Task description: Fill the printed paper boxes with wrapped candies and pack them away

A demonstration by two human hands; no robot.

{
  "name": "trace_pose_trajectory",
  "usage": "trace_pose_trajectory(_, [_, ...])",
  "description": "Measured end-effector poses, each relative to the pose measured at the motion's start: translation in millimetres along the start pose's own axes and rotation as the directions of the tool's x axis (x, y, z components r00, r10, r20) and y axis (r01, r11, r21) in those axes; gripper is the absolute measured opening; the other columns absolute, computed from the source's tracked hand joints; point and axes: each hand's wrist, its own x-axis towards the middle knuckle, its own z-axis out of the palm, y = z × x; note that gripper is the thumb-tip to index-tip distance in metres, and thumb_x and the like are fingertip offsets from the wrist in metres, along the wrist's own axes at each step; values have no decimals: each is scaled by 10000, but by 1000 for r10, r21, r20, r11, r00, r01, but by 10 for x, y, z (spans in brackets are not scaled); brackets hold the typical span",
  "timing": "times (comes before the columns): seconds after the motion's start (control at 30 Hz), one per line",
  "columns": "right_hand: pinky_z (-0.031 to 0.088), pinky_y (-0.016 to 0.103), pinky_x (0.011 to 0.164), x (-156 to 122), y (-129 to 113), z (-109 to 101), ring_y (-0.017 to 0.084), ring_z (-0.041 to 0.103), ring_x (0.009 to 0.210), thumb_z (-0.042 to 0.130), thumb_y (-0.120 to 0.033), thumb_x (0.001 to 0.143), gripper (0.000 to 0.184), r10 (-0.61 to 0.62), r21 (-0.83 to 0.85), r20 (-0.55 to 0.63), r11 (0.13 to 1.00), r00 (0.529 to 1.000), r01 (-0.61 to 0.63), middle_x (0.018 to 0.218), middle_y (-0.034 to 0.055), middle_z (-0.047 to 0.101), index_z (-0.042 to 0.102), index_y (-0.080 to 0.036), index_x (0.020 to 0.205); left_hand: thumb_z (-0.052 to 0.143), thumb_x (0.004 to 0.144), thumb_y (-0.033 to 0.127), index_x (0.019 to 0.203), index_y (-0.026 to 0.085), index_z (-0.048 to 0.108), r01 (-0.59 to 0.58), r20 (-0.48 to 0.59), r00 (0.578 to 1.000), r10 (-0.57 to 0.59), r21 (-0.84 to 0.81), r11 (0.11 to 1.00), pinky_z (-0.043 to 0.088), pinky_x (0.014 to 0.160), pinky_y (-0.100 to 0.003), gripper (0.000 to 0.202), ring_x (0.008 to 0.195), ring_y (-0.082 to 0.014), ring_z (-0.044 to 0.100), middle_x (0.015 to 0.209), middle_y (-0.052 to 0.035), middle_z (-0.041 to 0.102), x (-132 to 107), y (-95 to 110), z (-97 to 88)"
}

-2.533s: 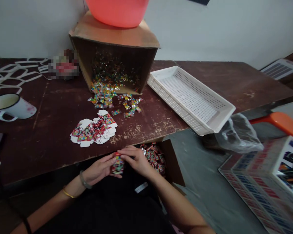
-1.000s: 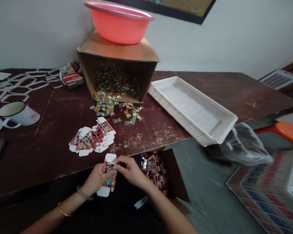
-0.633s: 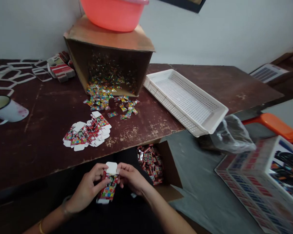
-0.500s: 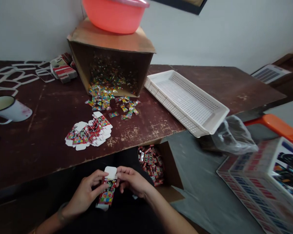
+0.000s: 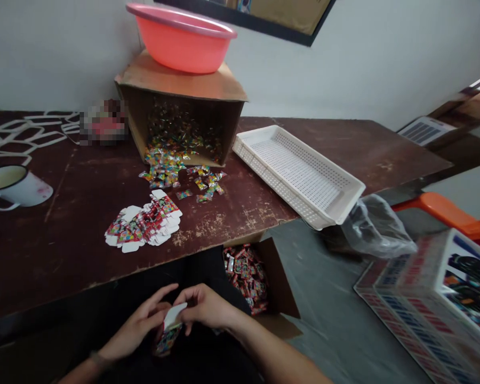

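Note:
Over my lap, my left hand (image 5: pixel 138 326) grips a small printed carton (image 5: pixel 169 337) by its side. My right hand (image 5: pixel 204 308) pinches the white top flap of the same carton. The carton is tilted, and its colourful face is partly in shadow. On the table ahead lies a fanned pile of flat printed cartons (image 5: pixel 144 221) with white flaps. Behind it, small wrapped candies (image 5: pixel 166 165) spill out of a cardboard box (image 5: pixel 180 88) lying on its side. Below the table edge, an open box holds many red printed packs (image 5: pixel 246 274).
A pink basin (image 5: pixel 184 42) stands on the cardboard box. To its right, a white perforated tray (image 5: pixel 300 170) overhangs the table edge. An enamel mug (image 5: pixel 20 186) is at left. A plastic crate (image 5: pixel 420 298) and an orange stool (image 5: pixel 444 208) are at right.
Both hands have moved slightly down and turned the carton, so its front now faces away more. My right hand has come over the top flap. The view has shifted a little.

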Motion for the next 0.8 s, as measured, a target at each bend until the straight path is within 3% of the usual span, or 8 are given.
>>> trace_pose_trajectory(0.1, [466, 196, 500, 53, -14, 1, 57, 553, 469, 775, -314, 612, 299, -34, -53, -47, 998, 998, 31, 658, -32, 638, 678, -116, 814, 691, 736, 552, 1132, 220, 674, 109, 97, 991, -92, -187, 976, 447, 915, -404, 517, 959, -270, 642, 1015, -80, 730, 40, -22, -25])
trace_pose_trajectory(0.2, [472, 215, 520, 85, -49, -1, 78, 576, 499, 796, -401, 621, 389, -34, -79, -34, 996, 999, 31, 670, -26, 633, 671, -120, 859, 738, 726, 470, 1019, 164, 714, 198, 199, 970, -143, -294, 935, 460, 865, -401, 423, 872, -262, 661, 910, -100, 747, 49, 21, -6])
trace_pose_trajectory(0.3, [437, 197, 486, 93, -64, 32, 62, 536, 495, 720, -515, 723, 407, -110, -161, -52, 982, 993, 101, 678, -25, 595, 684, -126, 838, 739, 742, 386, 934, 134, 731, 211, 225, 966, -130, -384, 899, 445, 886, -383, 317, 862, -243, 662, 872, -104, 749, 44, 57, 35])
trace_pose_trajectory(0.43, [344, 171, 403, 115, -46, 87, 40, 453, 462, 628, -584, 794, 478, -181, -271, -96, 951, 979, 150, 654, -18, 543, 709, -118, 723, 691, 789, 339, 1017, 169, 711, 229, 231, 964, -128, -488, 842, 441, 883, -380, 285, 914, -240, 665, 931, -94, 749, 37, 37, 58])
trace_pose_trajectory(0.53, [404, 183, 448, 150, -46, 86, 58, 524, 524, 695, -546, 755, 422, -135, -270, -62, 956, 989, 114, 835, 20, 638, 754, -155, 901, 628, 828, 342, 1146, 179, 656, 211, 271, 959, -81, -491, 845, 426, 917, -413, 359, 1000, -264, 653, 1013, -110, 731, 19, -9, 7])
trace_pose_trajectory(0.6, [461, 207, 526, 153, -54, 71, 85, 572, 594, 694, -498, 781, 371, -192, -351, -70, 923, 979, 156, 873, 36, 662, 759, -167, 937, 641, 805, 334, 1220, 183, 607, 224, 332, 941, -67, -462, 858, 425, 932, -448, 443, 1048, -286, 641, 1078, -123, 712, -6, -47, -55])
trace_pose_trajectory(0.67, [505, 245, 664, 114, -57, 68, 124, 617, 728, 647, -433, 847, 300, -322, -498, -2, 822, 947, 278, 887, 52, 677, 761, -172, 943, 680, 772, 285, 1265, 202, 570, 220, 355, 932, -70, -403, 888, 426, 948, -444, 512, 1073, -278, 634, 1127, -115, 695, -38, -78, -107])
trace_pose_trajectory(0.8, [458, 333, 920, -37, -74, 129, 187, 575, 1023, 576, -350, 910, 320, -427, -758, 313, 427, 849, 494, 1123, 91, 656, 679, -205, 1175, 691, 786, 247, 1262, 227, 574, 127, 257, 964, -62, -243, 962, 425, 969, -366, 490, 1096, -230, 619, 1214, -90, 656, -60, -21, -98])
